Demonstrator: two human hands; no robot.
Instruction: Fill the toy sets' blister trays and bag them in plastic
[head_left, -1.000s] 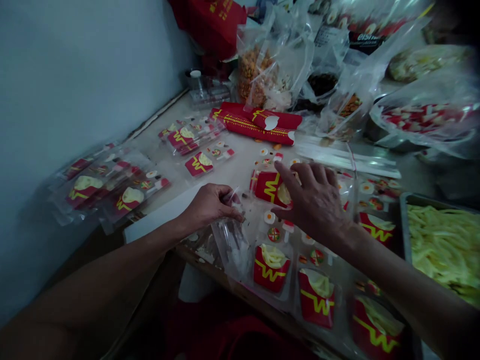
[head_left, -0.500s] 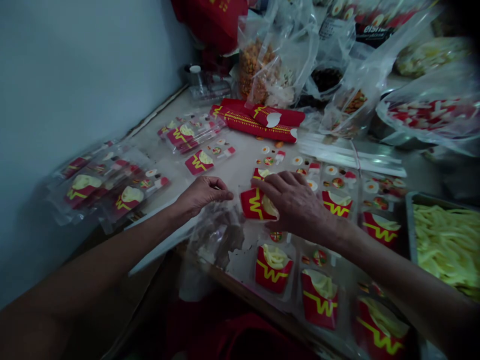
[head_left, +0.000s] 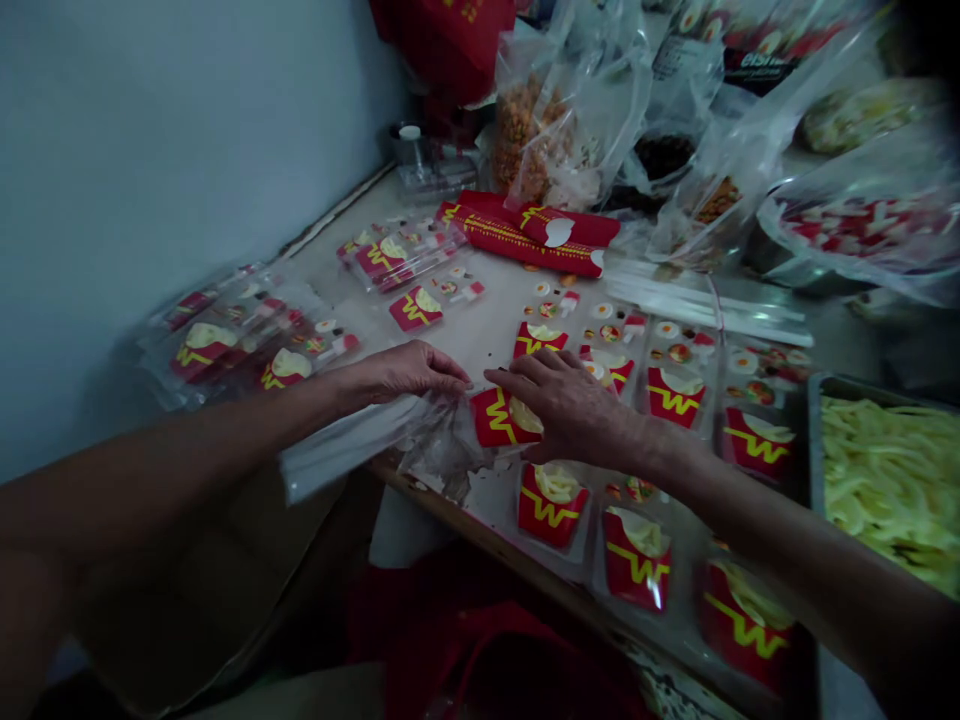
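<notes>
My left hand (head_left: 431, 370) is closed in a pinch at the edge of a clear plastic bag (head_left: 337, 445), which hangs over the table's front edge. Beside it, my right hand (head_left: 574, 408) grips a small red packet (head_left: 499, 415) with a yellow W and pale strips like toy fries, in clear plastic. The palm hides part of this packet. Under and around the right hand lie rows of similar packets, such as a fries packet (head_left: 553, 505) in front and another fries packet (head_left: 676, 392) to the right, with small food-shaped pieces above them.
A metal tray (head_left: 816, 470) of pale yellow strips stands at the right. Filled packets (head_left: 202, 350) are piled at the left by the wall. Red printed sleeves (head_left: 517, 235) lie at the back, before clear bags (head_left: 532, 130) of small pieces.
My left hand now pinches the clear bag and has drawn its edge out to the left. My right hand and its packet have shifted slightly left and down. The view has moved a little.
</notes>
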